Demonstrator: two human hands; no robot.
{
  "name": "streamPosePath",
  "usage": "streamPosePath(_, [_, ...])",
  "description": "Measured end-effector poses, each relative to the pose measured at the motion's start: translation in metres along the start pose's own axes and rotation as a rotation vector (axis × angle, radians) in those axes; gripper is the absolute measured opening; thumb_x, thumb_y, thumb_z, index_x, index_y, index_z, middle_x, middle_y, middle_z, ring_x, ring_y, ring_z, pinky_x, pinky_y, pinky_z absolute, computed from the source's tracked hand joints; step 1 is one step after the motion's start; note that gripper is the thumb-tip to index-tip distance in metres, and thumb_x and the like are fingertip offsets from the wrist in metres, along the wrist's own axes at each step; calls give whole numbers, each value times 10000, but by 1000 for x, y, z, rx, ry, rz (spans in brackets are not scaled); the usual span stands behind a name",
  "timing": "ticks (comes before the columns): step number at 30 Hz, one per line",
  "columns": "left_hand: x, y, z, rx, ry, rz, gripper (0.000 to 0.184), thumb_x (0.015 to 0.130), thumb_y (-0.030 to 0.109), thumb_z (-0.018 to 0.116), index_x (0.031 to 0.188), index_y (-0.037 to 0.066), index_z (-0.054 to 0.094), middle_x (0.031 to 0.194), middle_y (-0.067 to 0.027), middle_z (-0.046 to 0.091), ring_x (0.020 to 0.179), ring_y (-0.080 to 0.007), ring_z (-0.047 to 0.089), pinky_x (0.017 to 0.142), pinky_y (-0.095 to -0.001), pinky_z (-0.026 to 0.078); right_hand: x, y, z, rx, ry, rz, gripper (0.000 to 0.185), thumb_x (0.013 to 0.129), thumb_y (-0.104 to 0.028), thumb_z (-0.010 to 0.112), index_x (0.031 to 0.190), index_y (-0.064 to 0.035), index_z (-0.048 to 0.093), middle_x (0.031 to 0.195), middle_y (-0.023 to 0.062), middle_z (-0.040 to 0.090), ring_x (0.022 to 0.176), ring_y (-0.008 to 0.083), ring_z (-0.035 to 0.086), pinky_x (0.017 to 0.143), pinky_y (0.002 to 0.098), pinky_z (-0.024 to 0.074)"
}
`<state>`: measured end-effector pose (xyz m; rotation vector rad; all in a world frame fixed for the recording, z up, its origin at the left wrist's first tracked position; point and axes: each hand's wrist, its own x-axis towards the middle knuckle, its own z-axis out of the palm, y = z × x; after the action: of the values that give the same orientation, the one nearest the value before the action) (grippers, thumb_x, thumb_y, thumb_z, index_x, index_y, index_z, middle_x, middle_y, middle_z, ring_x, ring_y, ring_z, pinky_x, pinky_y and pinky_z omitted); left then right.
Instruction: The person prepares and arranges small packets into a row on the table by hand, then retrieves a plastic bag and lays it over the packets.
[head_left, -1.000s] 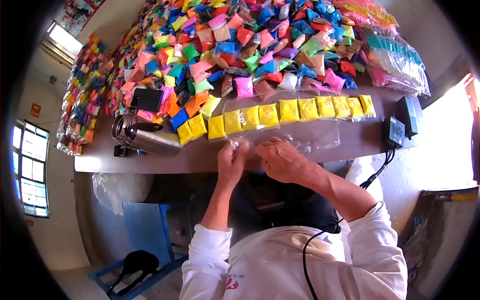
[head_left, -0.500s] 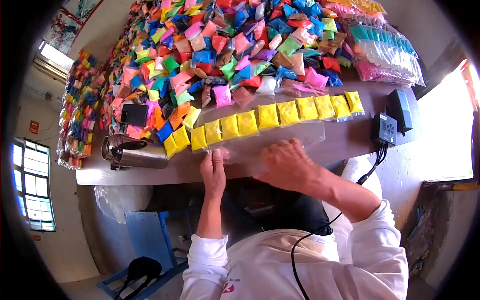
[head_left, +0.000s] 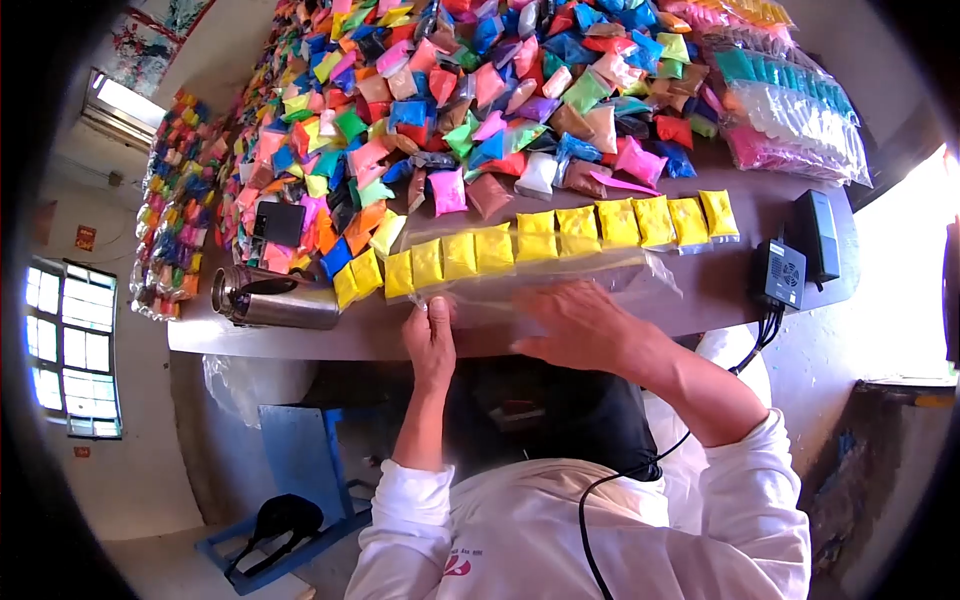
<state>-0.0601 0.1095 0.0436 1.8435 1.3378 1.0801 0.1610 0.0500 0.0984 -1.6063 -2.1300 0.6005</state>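
A clear plastic bag (head_left: 600, 278) lies along the table's front part, under or against a row of yellow packets (head_left: 493, 248). My left hand (head_left: 430, 335) is closed on the bag's near left edge, thumb up, just below the leftmost packets of the row. Over the bag's near side, my right hand (head_left: 580, 325) is spread with its fingers pointing left, blurred by motion; its palm is hidden. Two more yellow packets (head_left: 358, 278) sit at the row's left end, near a steel flask (head_left: 290, 305) lying on its side.
Behind the row rises a large pile of coloured packets (head_left: 500, 110). Bagged packets (head_left: 795, 120) are stacked at the back right. A black box with cables (head_left: 780, 272) stands at the table's (head_left: 250, 340) right end. A dark phone-like object (head_left: 279, 223) rests near the flask. A blue chair (head_left: 295, 450) is below left.
My hands have moved apart: the left went leftward with the bag's edge, while the right moved rightward and opened out. The bag's near edge now lies along the yellow row.
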Motion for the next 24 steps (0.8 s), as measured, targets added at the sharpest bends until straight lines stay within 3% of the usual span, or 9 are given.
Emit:
streamPosePath(2, [-1,1,0,-2,21,4,385,965,311,439,781,-5,558,710,-48,572,676,-140,523,645,-276,424,23,-2,13,116,-118,-58,367,753,-359,630,939,-43,623,861,191,639,876,314,625,819,412,466])
streamPosePath(6, [-1,-1,4,-13,60,38,435,966,364,431,780,-4,566,712,-38,565,684,-133,513,651,-268,419,43,-15,22,146,-256,-132,421,770,-367,608,1021,-30,598,886,191,637,885,333,618,830,422,458])
streamPosePath(12, [0,-6,10,-125,45,103,409,974,339,420,775,0,532,690,-44,541,660,-137,509,625,-277,418,30,-34,43,100,103,-102,306,823,-267,532,946,0,617,1022,220,595,969,388,565,818,438,458])
streamPosePath(14, [-2,-20,14,-154,66,89,407,976,335,416,767,4,526,696,-34,532,657,-124,497,620,-265,410,37,-30,34,331,-86,-54,289,842,-257,511,938,-1,607,985,213,597,947,395,562,821,428,455])
streamPosePath(17, [-2,-2,14,-140,82,50,382,976,314,421,766,12,522,713,-25,527,664,-111,485,621,-252,401,41,-17,34,730,-6,34,299,820,-280,549,921,-4,603,935,205,599,926,403,556,822,413,450])
streamPosePath(20, [-6,3,18,-145,91,-29,348,959,321,461,787,26,527,735,-26,531,679,-111,487,631,-251,403,39,-21,22,483,-187,123,467,827,-356,550,1199,-78,495,1006,187,634,986,377,583,859,458,440])
streamPosePath(22, [-6,2,20,-187,111,-77,341,945,343,492,801,36,532,745,-26,533,685,-112,488,635,-253,405,35,-27,27,385,-132,71,394,789,-351,595,1065,-73,559,1001,167,635,1000,351,576,870,454,426])
streamPosePath(23, [-5,3,20,-129,96,82,431,875,473,531,823,45,532,758,-29,534,691,-117,492,640,-258,408,34,-30,28,280,-78,24,334,750,-347,641,932,-68,623,996,148,637,1015,325,569,882,450,412])
streamPosePath(24, [-5,5,20,-71,80,239,552,806,603,569,845,54,533,771,-31,536,696,-122,496,645,-263,412,37,-32,28,225,-156,40,451,747,-346,648,1114,-100,558,1046,154,626,1080,299,556,912,467,394])
